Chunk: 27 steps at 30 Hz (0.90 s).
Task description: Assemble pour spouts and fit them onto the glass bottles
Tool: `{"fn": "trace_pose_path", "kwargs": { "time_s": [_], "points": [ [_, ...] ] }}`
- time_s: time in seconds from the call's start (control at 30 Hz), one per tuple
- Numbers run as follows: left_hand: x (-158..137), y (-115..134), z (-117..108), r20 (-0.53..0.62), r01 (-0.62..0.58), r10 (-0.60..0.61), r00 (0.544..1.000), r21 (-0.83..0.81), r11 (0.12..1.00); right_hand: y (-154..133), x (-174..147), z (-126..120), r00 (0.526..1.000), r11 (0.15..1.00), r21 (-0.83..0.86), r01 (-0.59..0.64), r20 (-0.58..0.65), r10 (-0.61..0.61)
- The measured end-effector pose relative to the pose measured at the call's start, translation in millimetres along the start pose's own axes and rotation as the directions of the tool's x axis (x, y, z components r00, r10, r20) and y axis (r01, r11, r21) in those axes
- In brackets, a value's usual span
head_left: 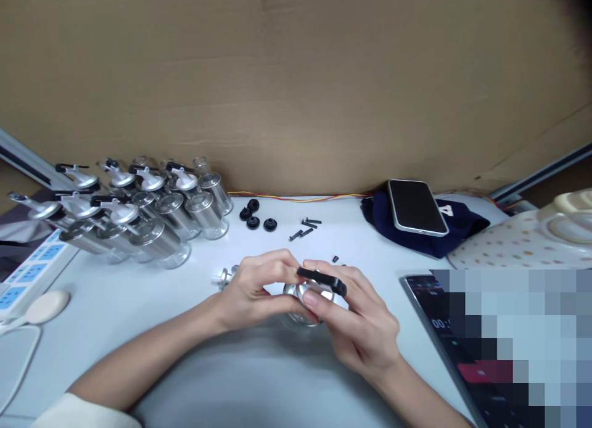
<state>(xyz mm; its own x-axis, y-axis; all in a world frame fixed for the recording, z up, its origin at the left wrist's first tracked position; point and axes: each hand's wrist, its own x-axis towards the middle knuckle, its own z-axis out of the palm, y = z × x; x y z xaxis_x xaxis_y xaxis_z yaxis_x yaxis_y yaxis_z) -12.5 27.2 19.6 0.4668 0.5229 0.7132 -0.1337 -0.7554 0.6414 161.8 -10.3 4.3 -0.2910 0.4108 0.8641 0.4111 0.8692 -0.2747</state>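
In the middle of the table, a glass bottle point(296, 319) stands between my two hands. On its top sits a silver pour spout point(320, 290) with a black flip lever point(322, 280). My left hand point(263, 287) is closed around the bottle's left side. Fingers of my right hand point(363, 317) grip the spout, the thumb pressing on its silver top. Much of the bottle is covered by my hands. Just left of my left hand lies a small silver part point(224, 279), partly hidden. Beyond my hands are small black pieces point(301, 234) and several black stoppers point(270, 224).
Several steel-banded glass bottles point(157, 240) stand at left, many topped with spouts. A power strip point(28, 280) and a white cable lie at the left edge. At right are a phone point(419, 207) on dark cloth, a dotted bag point(518, 237) and a large screen point(444, 323).
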Motion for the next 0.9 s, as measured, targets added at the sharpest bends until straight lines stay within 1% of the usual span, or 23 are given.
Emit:
{"fn": "trace_pose_path", "kwargs": {
  "time_s": [0.2, 0.3, 0.4, 0.5, 0.57, 0.67, 0.77, 0.83, 0.9],
  "points": [
    [-1, -1, 1, -0.02, 0.051, -0.052, 0.998, -0.034, 0.998, 3, -2, 0, 0.999, 0.998, -0.029, 0.052, 0.004, -0.052],
    [-4, -2, 2, -0.005, 0.116, -0.117, 0.993, -0.097, 0.989, 3, -3, 2, 0.997, 0.998, -0.03, 0.05, -0.058, -0.052],
    [-7, 0, 1, 0.001, 0.225, -0.226, 0.974, -0.115, 0.968, 4, -6, 5, 0.991, 0.994, 0.105, -0.015, -0.132, 0.029],
    [-8, 3, -2, 0.011, 0.305, -0.306, 0.952, -0.104, 0.947, 6, -10, 7, 0.981, 0.959, 0.267, -0.092, -0.143, 0.134],
    [-5, 6, -4, 0.049, 0.291, -0.287, 0.957, -0.089, 0.953, 7, -12, 7, 0.974, 0.945, 0.306, -0.113, -0.152, 0.165],
    [1, 13, -10, 0.092, 0.223, -0.22, 0.971, -0.025, 0.974, 7, -13, 7, 0.962, 0.943, 0.311, -0.122, -0.197, 0.189],
    [9, 23, -22, 0.07, 0.205, -0.211, 0.975, 0.085, 0.975, 7, -11, 6, 0.937, 0.939, 0.313, -0.144, -0.262, 0.231],
    [14, 32, -35, 0.045, 0.193, -0.204, 0.978, 0.172, 0.966, 7, -9, 6, 0.919, 0.934, 0.319, -0.162, -0.297, 0.26],
    [18, 43, -51, 0.024, 0.151, -0.163, 0.986, 0.268, 0.952, 7, -8, 6, 0.908, 0.931, 0.323, -0.171, -0.315, 0.276]
  ]
}}
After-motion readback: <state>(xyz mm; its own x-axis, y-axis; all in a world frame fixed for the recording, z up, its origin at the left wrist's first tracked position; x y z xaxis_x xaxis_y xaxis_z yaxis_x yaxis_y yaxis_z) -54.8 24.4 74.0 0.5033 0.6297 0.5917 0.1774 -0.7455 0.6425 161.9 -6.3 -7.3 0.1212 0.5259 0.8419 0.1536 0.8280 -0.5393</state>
